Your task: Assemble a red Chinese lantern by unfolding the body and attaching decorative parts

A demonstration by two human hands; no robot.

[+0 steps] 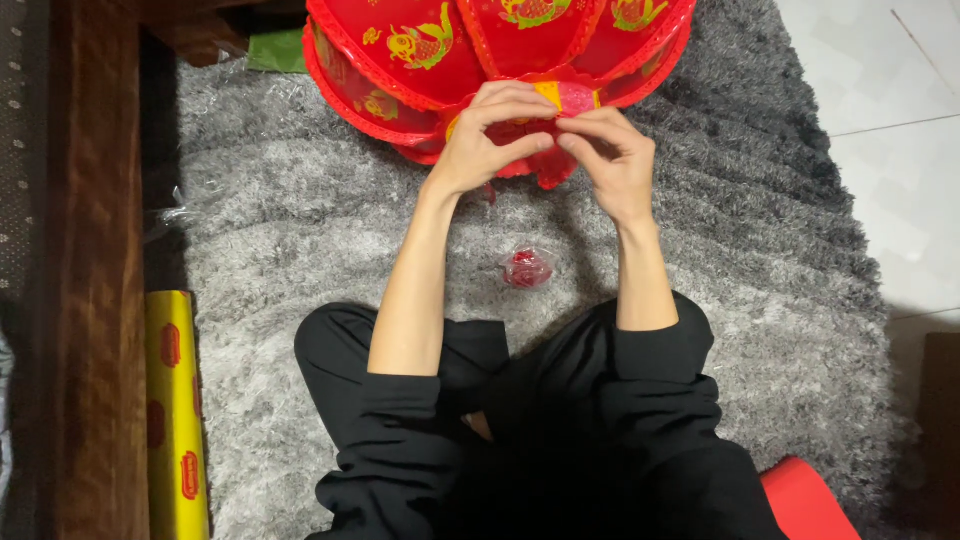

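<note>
The person wears a plain black long-sleeved top, its sleeves pushed up and bunched at the elbows, leaving the forearms bare. Black trousers, creased, cover the legs. No rings, watch or gloves show on either hand.

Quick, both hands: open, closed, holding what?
Left hand: closed, pinching the red lantern at its scalloped end.
Right hand: closed, pinching the same spot.

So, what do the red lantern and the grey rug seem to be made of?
The red lantern looks like thin fabric or flocked paper with shiny gold fish prints; which one is unclear. Both hands, left hand and right hand, pinch its bottom edge. The grey rug looks like soft, shaggy synthetic pile, with long loose fibres.
</note>
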